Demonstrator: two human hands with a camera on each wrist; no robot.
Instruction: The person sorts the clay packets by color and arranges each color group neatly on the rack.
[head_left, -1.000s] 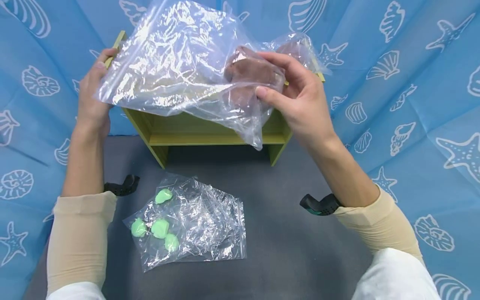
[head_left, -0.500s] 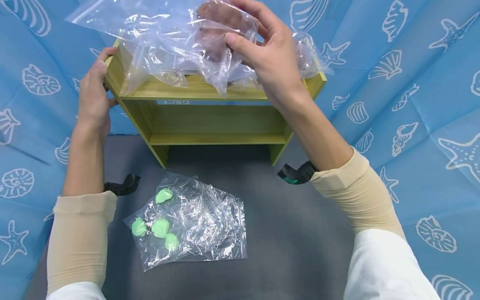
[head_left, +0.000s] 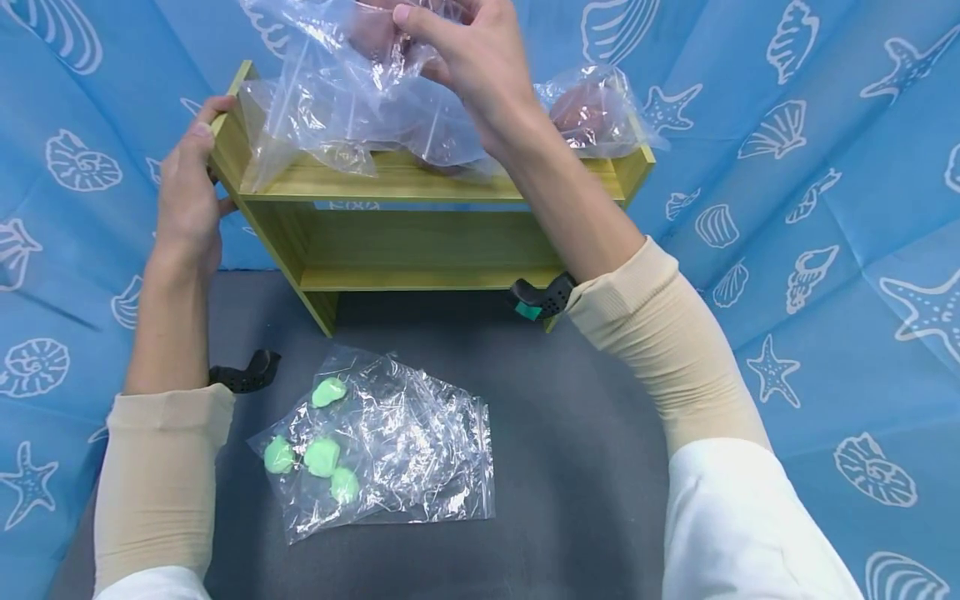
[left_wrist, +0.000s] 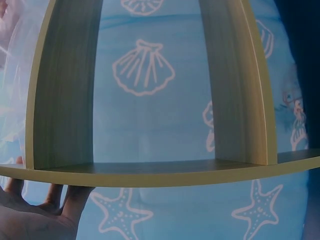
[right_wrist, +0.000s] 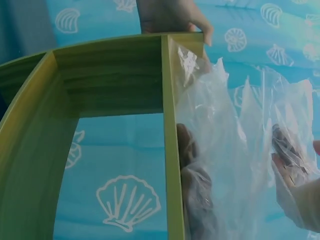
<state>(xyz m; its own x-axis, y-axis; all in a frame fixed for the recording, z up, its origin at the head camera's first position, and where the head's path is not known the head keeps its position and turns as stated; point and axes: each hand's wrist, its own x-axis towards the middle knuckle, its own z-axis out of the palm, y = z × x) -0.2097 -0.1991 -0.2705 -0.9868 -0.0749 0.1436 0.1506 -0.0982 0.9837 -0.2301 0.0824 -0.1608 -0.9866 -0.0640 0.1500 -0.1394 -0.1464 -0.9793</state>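
Observation:
A small yellow-green wooden shelf (head_left: 435, 242) stands at the back of the dark surface. My left hand (head_left: 187, 187) grips its left side panel near the top; in the left wrist view the fingers (left_wrist: 52, 195) reach along that panel's outer side. Above the top board, my right hand (head_left: 487, 79) pinches a clear plastic bag (head_left: 322, 25) with a brown lump (head_left: 371, 33) inside, partly cut off by the frame's edge. More clear bags (right_wrist: 225, 135) with brown lumps (right_wrist: 192, 185) lie on the top board. One bagged brown lump (head_left: 588, 112) rests at the board's right end.
In front of the shelf, a flat clear zip bag (head_left: 420, 450) with several light green lumps (head_left: 321, 457) lies on the dark table (head_left: 570, 500). A blue curtain (head_left: 825, 250) with white shell and starfish prints hangs behind and at both sides.
My right hand has carried the bag with the brown lump up and to the left, away from the shelf's right end, uncovering the top board. My left hand has stayed on the side panel.

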